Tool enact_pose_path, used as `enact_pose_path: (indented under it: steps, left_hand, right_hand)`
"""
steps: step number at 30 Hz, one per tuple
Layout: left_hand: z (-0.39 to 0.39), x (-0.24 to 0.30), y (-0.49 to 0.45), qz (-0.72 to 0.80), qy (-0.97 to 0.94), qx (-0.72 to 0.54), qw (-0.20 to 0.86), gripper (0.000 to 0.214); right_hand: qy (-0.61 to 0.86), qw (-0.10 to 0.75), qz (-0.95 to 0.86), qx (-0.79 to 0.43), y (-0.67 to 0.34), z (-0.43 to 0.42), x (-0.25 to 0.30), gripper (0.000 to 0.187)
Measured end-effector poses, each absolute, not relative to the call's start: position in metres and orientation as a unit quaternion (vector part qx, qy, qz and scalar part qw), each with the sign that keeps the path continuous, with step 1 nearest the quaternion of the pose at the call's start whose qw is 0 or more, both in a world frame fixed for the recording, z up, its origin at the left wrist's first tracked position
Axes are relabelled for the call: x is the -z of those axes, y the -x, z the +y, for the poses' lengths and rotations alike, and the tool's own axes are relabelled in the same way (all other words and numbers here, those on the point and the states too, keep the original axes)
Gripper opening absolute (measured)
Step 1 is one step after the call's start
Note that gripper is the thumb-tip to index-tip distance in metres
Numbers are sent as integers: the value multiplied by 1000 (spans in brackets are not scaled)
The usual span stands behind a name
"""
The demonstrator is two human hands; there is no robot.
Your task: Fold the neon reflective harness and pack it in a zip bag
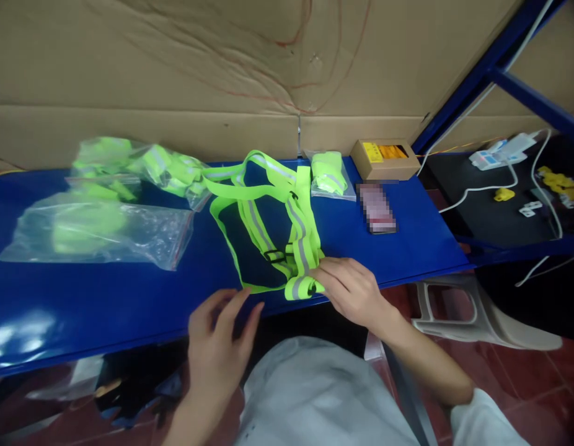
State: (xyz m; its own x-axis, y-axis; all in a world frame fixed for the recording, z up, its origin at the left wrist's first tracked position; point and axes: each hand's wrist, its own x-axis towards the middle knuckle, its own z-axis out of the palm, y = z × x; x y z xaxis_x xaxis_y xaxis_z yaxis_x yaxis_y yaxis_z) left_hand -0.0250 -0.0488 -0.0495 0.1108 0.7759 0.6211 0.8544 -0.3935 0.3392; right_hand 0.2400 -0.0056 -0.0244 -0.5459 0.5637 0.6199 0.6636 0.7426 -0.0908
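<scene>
A neon-yellow reflective harness (301, 238) with grey stripes and black buckles lies loosely spread on the blue table (142, 303). My right hand (349, 288) pinches its straps at the near end, beside a looped strap end that hangs at the table's front edge. My left hand (222, 334) is open with fingers apart. One of its fingertips is at the harness's thin side strap; whether it presses on it, I cannot tell. The far end of the harness reaches toward bagged neon-yellow bundles (168, 170) at the back left.
A clear zip bag (96, 226) with neon-yellow material lies on the left. At the back right are a smaller bagged bundle (328, 172), a cardboard box (385, 161) and a phone (377, 209). A white plastic chair (491, 316) and a blue metal frame (538, 96) stand to the right.
</scene>
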Motion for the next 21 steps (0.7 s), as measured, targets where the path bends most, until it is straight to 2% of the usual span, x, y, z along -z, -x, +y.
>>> enact_pose_path:
  steps: [4, 8, 14, 18, 21]
  left_hand:
    - [-33, 53, 14, -527, 752, 391, -55, 27]
    - [-9, 54, -7, -491, 780, 379, -82, 14]
    - [3, 66, -16, -490, 778, 383, -86, 26]
    - [-13, 73, -8, -482, 788, 372, -89, 41]
    - [-30, 73, -2, -442, 826, 347, -49, 44]
  right_hand:
    - [302, 343, -885, 94, -239, -8, 30, 24]
    - [273, 354, -889, 95, -241, -10, 39, 26]
    - [257, 381, -880, 119, -249, -10, 58, 23]
    - [249, 337, -900, 122, -250, -15, 66, 25]
    - [255, 301, -914, 96, -250, -21, 69, 25]
